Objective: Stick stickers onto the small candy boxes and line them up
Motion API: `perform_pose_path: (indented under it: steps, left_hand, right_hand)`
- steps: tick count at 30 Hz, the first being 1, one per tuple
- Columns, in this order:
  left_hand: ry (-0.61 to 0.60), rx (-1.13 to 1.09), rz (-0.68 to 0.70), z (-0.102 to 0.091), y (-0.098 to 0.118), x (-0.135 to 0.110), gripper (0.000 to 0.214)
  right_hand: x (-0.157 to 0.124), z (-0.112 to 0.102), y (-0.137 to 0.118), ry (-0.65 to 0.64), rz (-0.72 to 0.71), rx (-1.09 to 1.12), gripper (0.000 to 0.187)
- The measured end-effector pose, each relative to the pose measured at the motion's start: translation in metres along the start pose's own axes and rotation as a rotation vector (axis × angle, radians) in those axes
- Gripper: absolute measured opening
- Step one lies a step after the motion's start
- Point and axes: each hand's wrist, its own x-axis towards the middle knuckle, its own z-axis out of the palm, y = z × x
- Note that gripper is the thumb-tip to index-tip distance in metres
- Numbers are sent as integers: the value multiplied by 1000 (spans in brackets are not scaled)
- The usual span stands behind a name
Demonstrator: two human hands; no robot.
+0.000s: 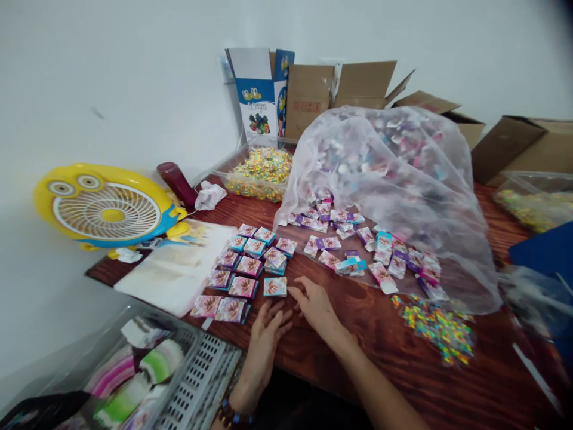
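- Behind everything rises a white wall (111, 77), and a reddish varnished wooden table (403, 370) runs across the view.
- At far left, a yellow cartoon-character desk fan (106, 210) stands by the table's back edge; a dark red bottle (176, 184) and a crumpled white cloth (210, 196) lie just right of it.
- In the near left corner sits a grey plastic crate (201, 382) with perforated sides, holding soft printed items.
- A large paper sheet (172, 275) lies on the table, just left of rows of small printed packets (244, 275) in pink, purple and teal. Their print is too small to read.
- The left hand (266, 334), with a beaded bracelet (233, 415) on its wrist, rests open with fingers spread, just below a single packet (274, 286).
- The right hand (316, 307) lies open beside that packet, apart from the left hand. Neither hand grips anything.
- Behind the rows stand a clear tub of multicoloured bits (259, 173) and a blue-and-white printed carton (257, 89); its lettering is unclear.
- Further right, a bulging clear plastic bag (385, 203) full of packets sits among loose spilled packets (344, 245), with brown cardboard boxes (340, 89) behind it.
- At far right lie a scatter of colourful bits (439, 328), another clear tub (532, 203) and a blue folder (546, 251).
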Motion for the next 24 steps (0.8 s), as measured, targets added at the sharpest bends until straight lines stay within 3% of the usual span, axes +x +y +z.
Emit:
perform_pose_path:
  steps: [3,8,14,24]
  left_hand:
    - [-29,48,36,-2,3,7,59]
    - [-9,92,38,-7,12,20,62]
    - [-10,145,55,-12,14,27,60]
    - [11,207,63,0,24,47,61]
  right_hand:
    - [-4,2,8,-67,-38,71,32]
    - [5,9,9,-66,-160,49,31]
    - [24,10,14,-155,6,221,33]
    - [41,14,17,-164,45,311,35]
